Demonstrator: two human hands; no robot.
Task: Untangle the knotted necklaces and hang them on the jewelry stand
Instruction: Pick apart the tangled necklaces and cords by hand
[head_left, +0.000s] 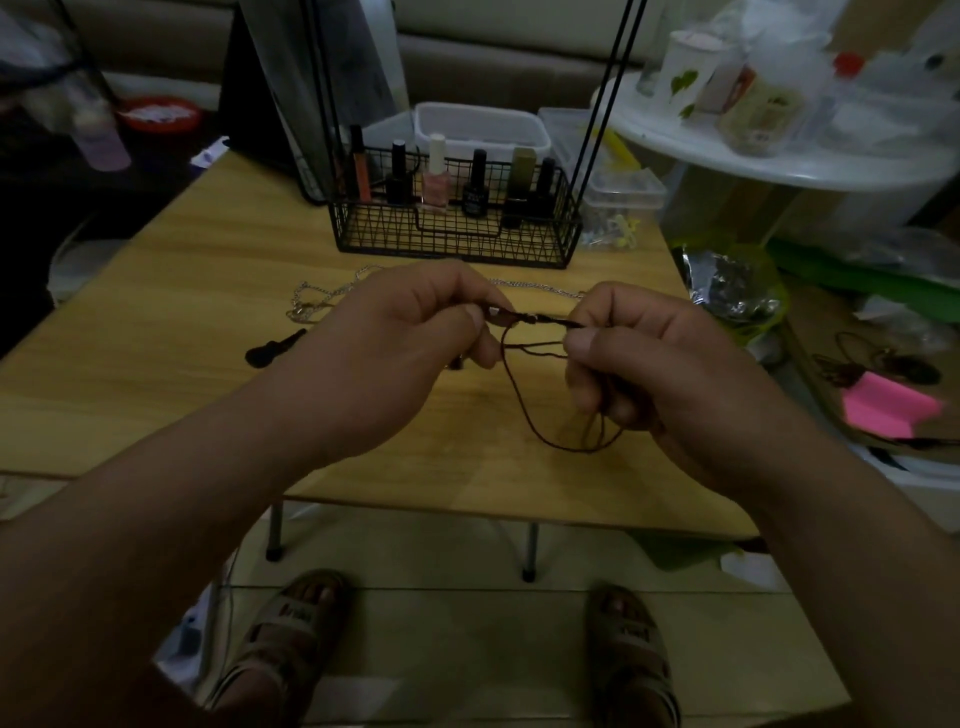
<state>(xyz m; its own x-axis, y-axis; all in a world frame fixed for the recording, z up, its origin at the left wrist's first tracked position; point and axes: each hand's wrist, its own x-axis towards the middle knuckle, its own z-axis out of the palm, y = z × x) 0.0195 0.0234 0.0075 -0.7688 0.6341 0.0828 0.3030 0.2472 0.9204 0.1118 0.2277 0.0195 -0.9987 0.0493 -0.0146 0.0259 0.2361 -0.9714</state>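
Presently, the left hand (415, 322) and the right hand (639, 364) are both working above the light wooden table (156, 374). Each is pinching the thin dark-brown cord necklace (543, 318) between thumb and forefinger. The left hand is gripping the 9 o'clock end of the cord's thicker wrapped section. The right hand is gripping the 3 o'clock end, and its other fingers are curling in over trailing strands. A slack loop of the cord is hanging toward 6 o'clock between the hands.

The silver metal chain necklace (535, 285) is lying flat on the table at 12 o'clock of the hands, partly hidden behind them. A small black elongated object (272, 349) is lying at 9 o'clock of the left hand; what it is cannot be told.

The black wire basket stand with tall upright rods (457, 241) is standing at 12 o'clock beyond the chain, holding several nail-polish bottles (435, 176). A folded bright-pink paper sheet (883, 405) is lying off the table at 3 o'clock.
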